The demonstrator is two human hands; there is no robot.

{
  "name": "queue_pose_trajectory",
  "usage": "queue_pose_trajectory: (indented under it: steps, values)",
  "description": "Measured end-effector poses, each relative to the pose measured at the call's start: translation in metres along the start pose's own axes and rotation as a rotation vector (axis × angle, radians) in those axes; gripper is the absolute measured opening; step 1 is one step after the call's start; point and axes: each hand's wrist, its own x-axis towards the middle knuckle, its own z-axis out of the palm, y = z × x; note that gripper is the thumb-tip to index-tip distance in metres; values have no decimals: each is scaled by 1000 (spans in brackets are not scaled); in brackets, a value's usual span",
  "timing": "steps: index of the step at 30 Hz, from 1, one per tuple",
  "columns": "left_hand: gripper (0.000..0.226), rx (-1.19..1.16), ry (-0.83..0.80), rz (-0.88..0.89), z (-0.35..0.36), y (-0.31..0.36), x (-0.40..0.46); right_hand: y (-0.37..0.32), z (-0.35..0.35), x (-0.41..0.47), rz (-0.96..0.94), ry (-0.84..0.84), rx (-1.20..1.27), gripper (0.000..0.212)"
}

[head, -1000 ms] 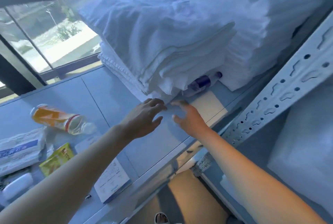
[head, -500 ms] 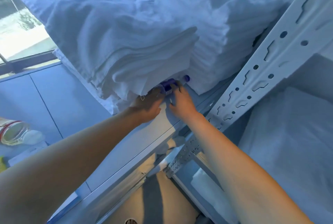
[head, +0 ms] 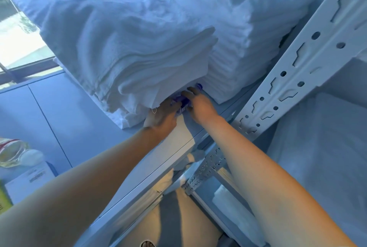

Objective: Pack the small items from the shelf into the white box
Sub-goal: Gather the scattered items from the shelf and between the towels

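Nearest, both bare forearms reach up over the front edge of the shelf (head: 65, 119). At the left edge of the shelf lie a white box (head: 27, 179) with small print, a yellow-green packet (head: 4, 200) cut off by the frame, and a clear bottle (head: 14, 153) on its side with a red-striped label. Farther in, the left hand (head: 161, 116) and right hand (head: 200, 105) meet at a small bottle (head: 183, 103) with a purple label, lying on the shelf in the gap under the towels. Left fingers curl round its near end; right fingers curl over its top (thumb hidden). The blue cap (head: 199, 86) pokes out beyond the right fingertips. Above, a stack of folded white towels (head: 123, 48) overhangs the bottle, with a second towel stack (head: 238, 34) just beside it on the right. A perforated white shelf post (head: 294, 75) runs diagonally at right; window glass at far left.
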Motion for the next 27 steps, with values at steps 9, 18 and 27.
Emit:
queue_pose_trajectory:
  steps: [9, 18, 27]
  values:
    - [50, -75, 256, 183, -12, -11, -64, -33, 13, -48, -96, 35, 98, 57]
    - [40, -88, 193, 91, -17, -34, -143, -89, 31, -91, -171, 11, 250, 56]
    - [56, 14, 78, -3, -42, -69, -227, -168, 46, -125, -255, -60, 301, 54]
